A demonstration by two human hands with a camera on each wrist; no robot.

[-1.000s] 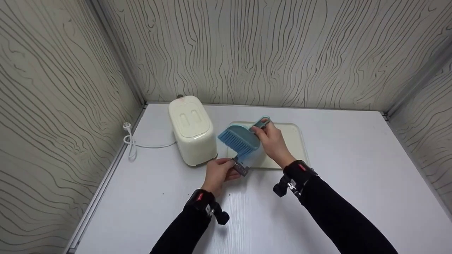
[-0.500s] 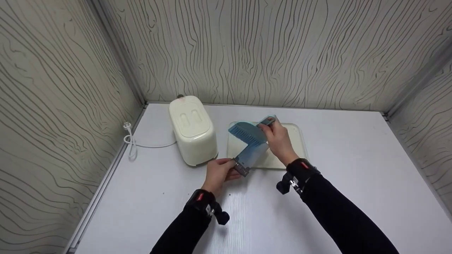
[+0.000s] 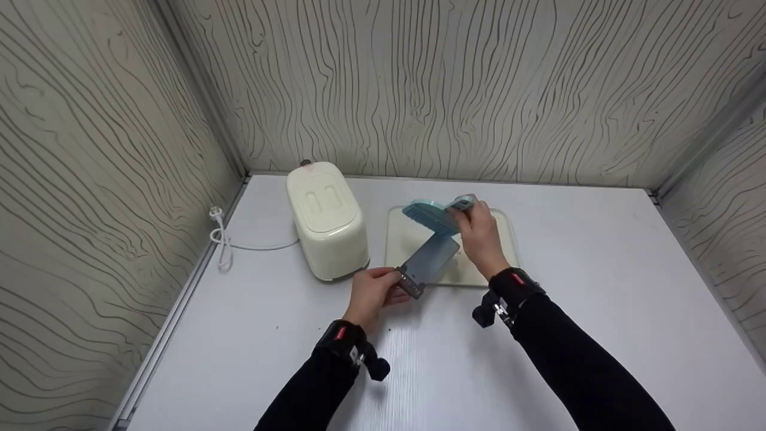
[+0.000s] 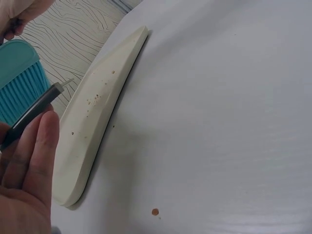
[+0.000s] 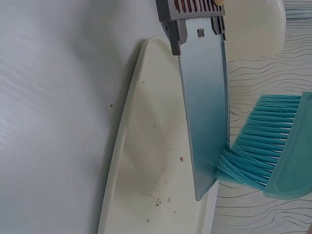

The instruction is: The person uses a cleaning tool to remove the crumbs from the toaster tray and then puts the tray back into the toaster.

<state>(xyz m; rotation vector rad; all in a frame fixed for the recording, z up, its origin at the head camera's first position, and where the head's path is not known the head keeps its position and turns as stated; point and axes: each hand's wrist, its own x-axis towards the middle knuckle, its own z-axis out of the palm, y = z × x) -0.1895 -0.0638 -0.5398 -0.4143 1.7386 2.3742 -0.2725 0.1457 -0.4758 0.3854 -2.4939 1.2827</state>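
My left hand pinches the grey ribbed end of a flat metal crumb tray, holding it slanted over a cream board. My right hand grips the handle of a teal brush at the tray's far end. In the right wrist view the brush bristles touch the edge of the metal tray near its tip, and small crumbs lie on the cream board below. The left wrist view shows my left hand, the tray's thin edge and the brush.
A cream toaster stands left of the board, its white cord trailing to the left wall. A crumb lies on the white table near the cream board. Patterned walls close in three sides.
My right hand has drawn the brush up and to the right along the metal tray, from its middle to its far tip. My left hand has kept still.
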